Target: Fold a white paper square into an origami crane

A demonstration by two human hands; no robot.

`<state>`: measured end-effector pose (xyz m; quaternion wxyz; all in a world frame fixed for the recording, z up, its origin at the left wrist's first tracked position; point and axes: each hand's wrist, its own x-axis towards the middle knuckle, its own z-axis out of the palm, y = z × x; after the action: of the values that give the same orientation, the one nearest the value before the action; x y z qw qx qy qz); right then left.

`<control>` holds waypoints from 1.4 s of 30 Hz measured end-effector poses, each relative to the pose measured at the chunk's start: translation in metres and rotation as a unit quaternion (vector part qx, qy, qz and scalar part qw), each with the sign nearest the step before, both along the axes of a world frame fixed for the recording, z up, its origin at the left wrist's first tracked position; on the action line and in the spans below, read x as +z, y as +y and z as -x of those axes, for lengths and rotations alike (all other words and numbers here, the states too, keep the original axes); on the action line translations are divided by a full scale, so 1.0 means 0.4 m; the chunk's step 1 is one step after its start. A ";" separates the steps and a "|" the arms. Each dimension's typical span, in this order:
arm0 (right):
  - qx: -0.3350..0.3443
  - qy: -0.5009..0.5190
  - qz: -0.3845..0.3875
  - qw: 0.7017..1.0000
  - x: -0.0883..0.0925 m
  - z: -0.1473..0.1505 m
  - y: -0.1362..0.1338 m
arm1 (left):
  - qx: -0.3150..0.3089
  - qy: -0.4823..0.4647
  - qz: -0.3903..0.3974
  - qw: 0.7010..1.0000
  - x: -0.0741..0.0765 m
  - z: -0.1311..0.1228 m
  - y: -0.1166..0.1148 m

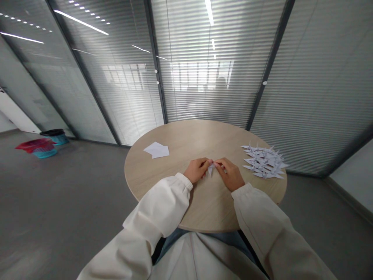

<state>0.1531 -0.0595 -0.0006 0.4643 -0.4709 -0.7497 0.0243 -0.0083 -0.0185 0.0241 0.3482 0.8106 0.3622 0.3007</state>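
Our left hand and right hand, fingers curled almost together, pinch a small folded white paper just below the frame's centre, over a round wood-grain table bearing white paper sheets left of centre and pointed origami pieces at right.

Your left hand and right hand cover part of the small folded paper, too tiny for you to make out its creases. Some of your fingertips are tucked from sight. On the right, the folded pieces overlap (you couldn't count them cleanly). Your white sleeves are cut off at the near edge, your blue trousers mostly hidden. Reflections in the far glass wall look blurred.
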 end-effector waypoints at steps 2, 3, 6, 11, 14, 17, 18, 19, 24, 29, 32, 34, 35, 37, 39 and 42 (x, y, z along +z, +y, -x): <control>-0.003 0.012 0.012 1.000 0.002 0.000 -0.001 | -0.013 0.011 -0.011 1.000 0.000 0.000 0.000; -0.005 0.014 0.015 1.000 0.002 0.000 -0.002 | -0.014 0.017 -0.024 0.999 -0.001 0.000 0.000; -0.012 0.019 0.016 1.000 0.004 0.000 -0.002 | -0.005 0.036 -0.090 0.995 -0.005 0.000 0.008; -0.026 0.026 0.011 0.999 0.004 -0.004 0.000 | -0.018 0.057 -0.125 0.990 -0.011 0.001 0.020; -0.035 0.030 0.006 0.999 0.004 -0.005 0.001 | -0.024 0.063 -0.125 0.990 -0.013 0.001 0.021; -0.046 0.028 -0.002 0.999 0.004 -0.004 0.002 | -0.025 0.060 -0.125 0.990 -0.015 0.000 0.019; -0.050 0.027 -0.006 0.998 0.003 -0.004 0.002 | -0.026 0.058 -0.126 0.990 -0.015 -0.001 0.019; -0.055 0.025 -0.008 0.998 0.003 -0.003 0.002 | -0.029 0.056 -0.127 0.990 -0.016 -0.001 0.018; -0.064 0.019 -0.012 0.998 0.004 -0.003 0.001 | -0.046 0.048 -0.126 0.990 -0.013 -0.002 0.014; -0.044 0.093 0.028 0.994 0.005 -0.005 0.002 | -0.062 0.044 -0.142 0.987 -0.011 -0.003 0.010; -0.017 0.172 0.095 0.980 0.002 -0.003 0.007 | -0.032 0.028 -0.124 0.991 -0.011 -0.001 0.009; 0.003 0.176 0.136 0.975 0.001 -0.001 0.010 | -0.019 0.011 -0.100 0.995 -0.010 0.001 0.008; 0.014 0.168 0.150 0.974 0.001 0.000 0.010 | -0.019 0.004 -0.089 0.996 -0.010 0.002 0.007; 0.033 0.152 0.162 0.974 0.002 0.001 0.010 | -0.028 -0.006 -0.077 0.997 -0.009 0.003 0.005; 0.053 0.154 0.169 0.972 0.004 0.000 0.009 | -0.036 -0.008 -0.073 0.997 -0.008 0.004 0.004; 0.072 0.164 0.177 0.968 0.005 -0.004 0.009 | -0.041 -0.002 -0.066 0.997 -0.008 0.003 0.004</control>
<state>0.1546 -0.0558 0.0016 0.4872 -0.4800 -0.6792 0.2665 -0.0097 -0.0167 0.0208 0.3071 0.8454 0.3071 0.3109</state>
